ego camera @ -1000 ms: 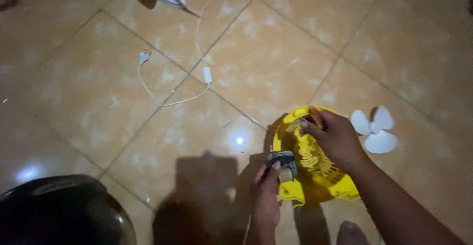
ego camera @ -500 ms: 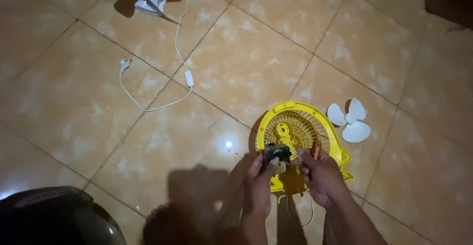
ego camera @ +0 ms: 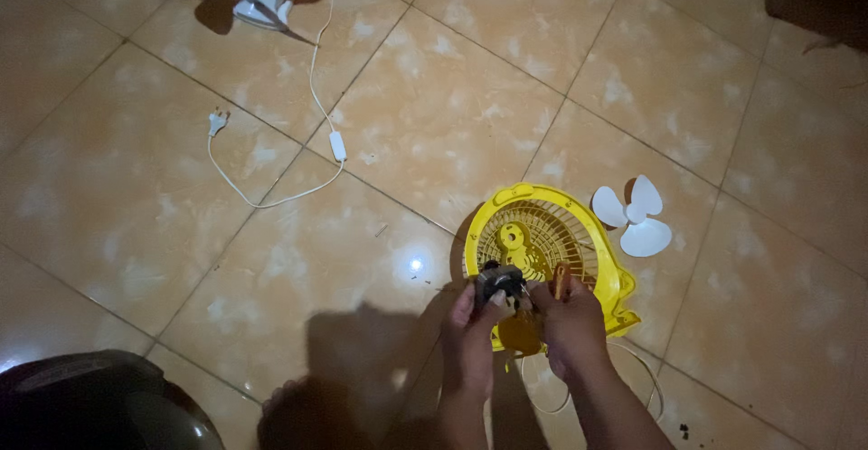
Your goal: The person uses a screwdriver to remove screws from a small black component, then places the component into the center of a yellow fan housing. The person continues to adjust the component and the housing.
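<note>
Pretty dim in here, but both hands are down on the tiled floor [ego camera: 434, 133] at its near edge, working on a round yellow plastic fan housing with a grille [ego camera: 542, 237]. The left hand [ego camera: 470, 346] is wrapped around a small dark fan motor [ego camera: 500, 283], pinching it from the side. The right hand [ego camera: 571, 323] is curled too, holding the motor's other side against the housing; can't tell what the orange bit by its fingers is. A white three-bladed fan propeller [ego camera: 636, 217] lies just beside the housing, and a white power cord with inline switch [ego camera: 307, 156] sprawls well apart. I'd keep the motor square to the grille and steady the housing so it doesn't slide.
</note>
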